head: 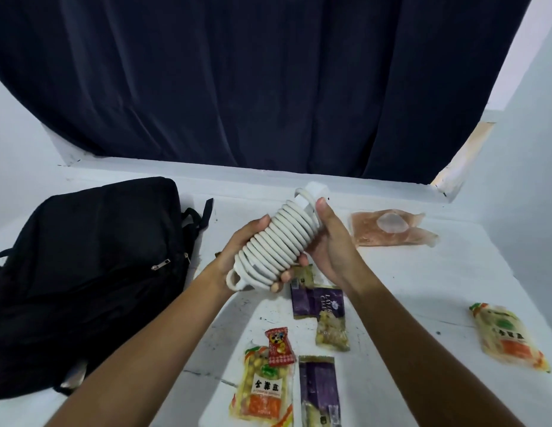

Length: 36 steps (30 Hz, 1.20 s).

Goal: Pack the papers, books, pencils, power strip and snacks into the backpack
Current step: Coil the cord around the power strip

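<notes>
From the head camera, you hold the power strip (277, 241) up over the white table (391, 288) with both hands. Its white cord is wound in tight coils round the body, and the bundle tilts from lower left to upper right. Your left hand (247, 241) cups the lower end from beneath, thumb on the far side and fingertips curling up round the near side of the coils. Your right hand (330, 241) grips the upper end, thumb laid along the top coils and palm against the bundle.

The black backpack (83, 272) lies flat on the table to your left, well apart from the strip; its zip pulls show on the near face, though you cannot tell whether the zip is open or shut.

Snack packets are scattered below and to the right of your hands: two purple packets (317, 300), a small red sweet (279, 346) resting on a yellow-and-orange packet (262, 386), another such packet (508, 337) far right, and a pinkish pouch (391, 226) beyond your right hand. A dark curtain (268, 81) hangs behind the table.
</notes>
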Tool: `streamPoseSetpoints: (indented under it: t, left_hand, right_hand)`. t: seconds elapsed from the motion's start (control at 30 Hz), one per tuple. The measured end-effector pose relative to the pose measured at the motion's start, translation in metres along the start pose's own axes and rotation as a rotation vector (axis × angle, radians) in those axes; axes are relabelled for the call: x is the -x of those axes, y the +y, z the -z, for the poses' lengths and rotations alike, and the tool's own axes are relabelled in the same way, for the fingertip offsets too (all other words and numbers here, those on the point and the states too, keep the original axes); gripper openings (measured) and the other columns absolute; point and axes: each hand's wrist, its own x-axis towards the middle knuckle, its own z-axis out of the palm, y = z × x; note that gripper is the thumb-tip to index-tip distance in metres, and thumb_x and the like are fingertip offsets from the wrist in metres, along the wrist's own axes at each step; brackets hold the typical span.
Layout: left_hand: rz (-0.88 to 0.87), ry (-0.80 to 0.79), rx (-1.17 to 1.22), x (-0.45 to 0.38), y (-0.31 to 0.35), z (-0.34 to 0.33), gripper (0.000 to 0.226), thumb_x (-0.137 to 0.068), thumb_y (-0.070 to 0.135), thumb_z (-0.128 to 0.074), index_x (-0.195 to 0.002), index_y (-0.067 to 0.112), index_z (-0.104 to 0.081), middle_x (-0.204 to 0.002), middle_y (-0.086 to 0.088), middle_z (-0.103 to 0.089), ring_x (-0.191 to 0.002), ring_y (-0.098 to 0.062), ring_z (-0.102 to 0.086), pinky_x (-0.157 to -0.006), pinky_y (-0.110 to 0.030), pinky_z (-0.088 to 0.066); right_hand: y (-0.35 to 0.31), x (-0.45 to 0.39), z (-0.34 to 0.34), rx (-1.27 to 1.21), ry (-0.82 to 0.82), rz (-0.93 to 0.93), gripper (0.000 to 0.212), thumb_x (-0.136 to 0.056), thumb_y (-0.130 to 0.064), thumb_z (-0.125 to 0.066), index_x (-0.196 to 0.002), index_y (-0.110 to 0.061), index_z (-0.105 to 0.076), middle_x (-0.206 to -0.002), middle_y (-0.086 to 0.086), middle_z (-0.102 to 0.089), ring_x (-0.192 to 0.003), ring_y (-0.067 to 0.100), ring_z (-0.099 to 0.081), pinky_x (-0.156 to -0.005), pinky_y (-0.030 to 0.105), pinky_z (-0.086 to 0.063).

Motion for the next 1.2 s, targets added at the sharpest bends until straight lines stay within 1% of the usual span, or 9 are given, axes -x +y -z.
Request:
streamPoseSetpoints:
  t: [0.1, 0.3, 0.5, 0.57, 0.7, 0.83, 0.93, 1.1, 1.2]
  left_hand:
    - [-0.029, 0.049, 0.075, 0.001, -0.005, -0.003, 0.071, -0.081, 0.045, -0.073, -0.124, -0.005, -0.047, -0.108, -0.029, -0.063, -0.078, -0.038, -0.068, -0.062, -0.042, -0.060]
    - [-0.037, 0.473, 0.052, 0.022, -0.009, -0.017, 0.066, -0.075, 0.051, -0.073, -0.115, 0.000, -0.060, -0.101, -0.023, -0.062, -0.081, -0.037, -0.066, -0.057, -0.047, -0.060]
    - [0.060, 0.842, -0.476, 0.053, -0.007, -0.015, 0.067, -0.087, 0.068, -0.046, -0.110, 0.008, -0.064, -0.092, -0.017, -0.069, -0.076, -0.032, -0.068, -0.069, -0.044, -0.058]
    - [-0.021, 0.986, -0.706, 0.070, -0.005, -0.009, 0.071, -0.081, 0.073, -0.049, -0.108, 0.010, -0.068, -0.097, -0.014, -0.071, -0.087, -0.029, -0.067, -0.084, -0.050, -0.052]
    - [-0.171, 1.121, -0.854, 0.106, 0.002, -0.005, 0.080, -0.074, 0.073, -0.056, -0.089, -0.005, -0.060, -0.080, -0.019, -0.061, -0.077, -0.024, -0.060, -0.080, -0.045, -0.048]
    - [-0.332, 1.204, -0.769, 0.150, 0.010, 0.004, 0.057, -0.069, 0.064, -0.065, -0.072, 0.010, -0.046, -0.069, -0.009, -0.038, -0.066, -0.022, -0.041, -0.068, -0.039, -0.035]
    - [-0.381, 1.197, -0.658, 0.197, 0.017, 0.017, 0.056, -0.070, 0.062, -0.067, -0.072, 0.011, -0.043, -0.063, -0.003, -0.036, -0.062, -0.017, -0.039, -0.068, -0.039, -0.034]
    - [-0.360, 1.293, -0.889, 0.255, 0.028, 0.037, 0.046, -0.079, 0.056, -0.061, -0.064, 0.016, -0.043, -0.061, 0.004, -0.047, -0.063, -0.014, -0.046, -0.068, -0.036, -0.041]
    - [-0.348, 1.261, -1.171, 0.289, 0.036, 0.041, 0.038, -0.087, 0.041, -0.066, -0.067, 0.015, -0.047, -0.064, 0.001, -0.053, -0.063, -0.012, -0.050, -0.066, -0.031, -0.044]
  right_hand:
    - [0.015, 0.003, -0.012, -0.066, 0.104, -0.050, 0.097, -0.053, -0.081, -0.071, -0.126, -0.019, -0.058, -0.118, 0.020, -0.061, -0.075, 0.013, -0.065, -0.057, 0.030, -0.052]
    - [0.028, 0.018, -0.033, -0.157, 0.111, -0.140, 0.051, -0.085, -0.037, -0.066, -0.124, -0.006, -0.054, -0.086, 0.012, -0.060, -0.043, 0.003, -0.058, -0.036, 0.018, -0.045]
    - [0.052, 0.012, -0.064, -0.406, 0.313, -0.339, 0.076, -0.056, -0.044, -0.086, -0.119, -0.009, -0.062, -0.107, 0.016, -0.071, -0.094, 0.031, -0.071, -0.080, 0.050, -0.057]
    - [0.057, 0.009, -0.078, -0.390, 0.373, -0.335, 0.089, -0.047, -0.043, -0.091, -0.121, -0.007, -0.058, -0.110, 0.018, -0.070, -0.093, 0.033, -0.071, -0.078, 0.052, -0.057]
    - [0.065, 0.005, -0.116, -0.405, 0.386, -0.380, 0.099, -0.031, -0.045, -0.094, -0.117, -0.008, -0.061, -0.108, 0.018, -0.070, -0.093, 0.038, -0.070, -0.077, 0.060, -0.055]
    - [0.078, 0.010, -0.167, -0.561, 0.250, -0.433, 0.056, -0.072, -0.036, -0.074, -0.116, -0.004, -0.062, -0.109, 0.015, -0.069, -0.099, 0.034, -0.067, -0.092, 0.056, -0.050]
    - [0.093, 0.014, -0.200, -0.641, 0.119, -0.379, 0.047, -0.075, -0.014, -0.051, -0.119, -0.001, -0.059, -0.110, 0.019, -0.062, -0.107, 0.034, -0.058, -0.105, 0.052, -0.040]
    - [0.124, 0.022, -0.255, -0.687, 0.085, -0.340, 0.065, -0.079, -0.020, -0.069, -0.137, 0.001, -0.048, -0.133, 0.022, -0.057, -0.119, 0.035, -0.058, -0.090, 0.049, -0.054]
    - [0.136, 0.025, -0.271, -0.667, 0.120, -0.328, 0.070, -0.079, -0.030, -0.068, -0.139, -0.001, -0.046, -0.120, 0.019, -0.061, -0.102, 0.032, -0.065, -0.075, 0.043, -0.057]
